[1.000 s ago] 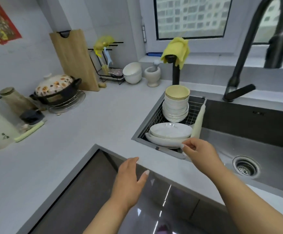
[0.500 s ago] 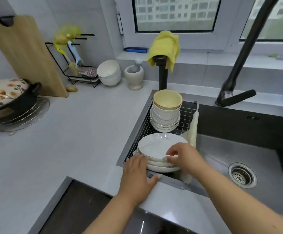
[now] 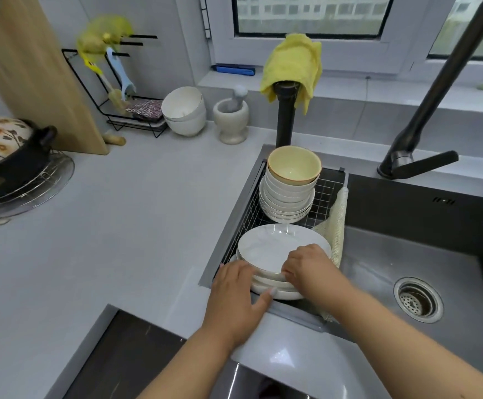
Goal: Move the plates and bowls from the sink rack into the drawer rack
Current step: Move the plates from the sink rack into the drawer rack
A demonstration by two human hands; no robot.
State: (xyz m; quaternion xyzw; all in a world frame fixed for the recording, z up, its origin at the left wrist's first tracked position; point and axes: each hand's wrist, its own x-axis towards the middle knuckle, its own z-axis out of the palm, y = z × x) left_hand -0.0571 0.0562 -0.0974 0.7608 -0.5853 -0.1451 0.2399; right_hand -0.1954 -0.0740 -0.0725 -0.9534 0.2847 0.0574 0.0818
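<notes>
A stack of white plates [image 3: 272,243] lies at the near end of the black wire sink rack [image 3: 328,191]. Behind it stands a stack of white bowls [image 3: 287,203] topped by a cream-yellow bowl [image 3: 293,164]. My right hand [image 3: 309,267] pinches the near rim of the top plate, thumb on top. My left hand [image 3: 234,292] lies against the left near side of the plate stack, fingers fairly straight, thumb touching the lower plates. The drawer rack is out of view.
The steel sink basin [image 3: 424,260] with its drain [image 3: 417,299] lies to the right, under a black faucet [image 3: 424,122]. A cloth [image 3: 336,226] hangs over the rack's right edge. White bowls [image 3: 184,110], a mortar [image 3: 230,118], a cutting board [image 3: 30,73] and a pot [image 3: 7,151] stand on the counter.
Both hands moved forward from the counter edge to the plate stack. My right hand took hold of the top plate's rim, and my left hand came against the stack's side.
</notes>
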